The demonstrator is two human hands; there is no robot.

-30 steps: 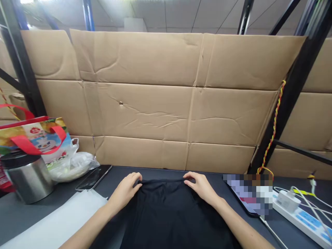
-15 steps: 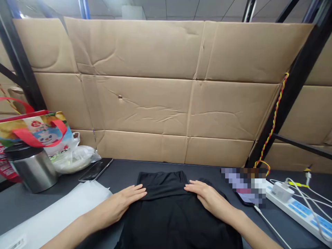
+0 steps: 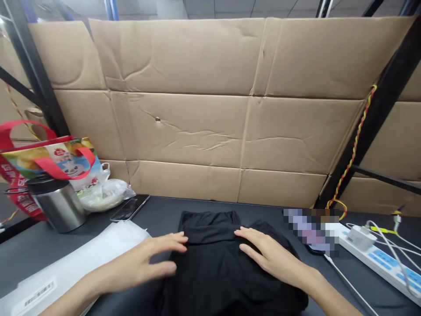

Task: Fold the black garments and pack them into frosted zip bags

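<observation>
A black garment point(image 3: 210, 267) lies on the dark table in front of me, with a folded band across its upper part. My left hand point(image 3: 144, 263) is at the garment's left edge, fingertips on the band, thumb spread away from the fingers. On the right side, my right hand point(image 3: 272, 256) rests on the cloth with its fingers stretched out and thumb apart. Neither hand grips anything. The lower end of the garment runs out of the picture.
White packaging with a barcode label point(image 3: 95, 254), a phone point(image 3: 131, 207), a steel cup point(image 3: 59, 206), a plastic bag point(image 3: 107, 194) and a colourful bag point(image 3: 49, 160) are left. A charging phone point(image 3: 309, 232) and power strip point(image 3: 378, 259) are right. Cardboard point(image 3: 197, 109) stands behind.
My left hand has turned and its thumb has spread from the fingers. My right thumb has also opened out. The view has shifted slightly, and the garment's lower part looks more bunched.
</observation>
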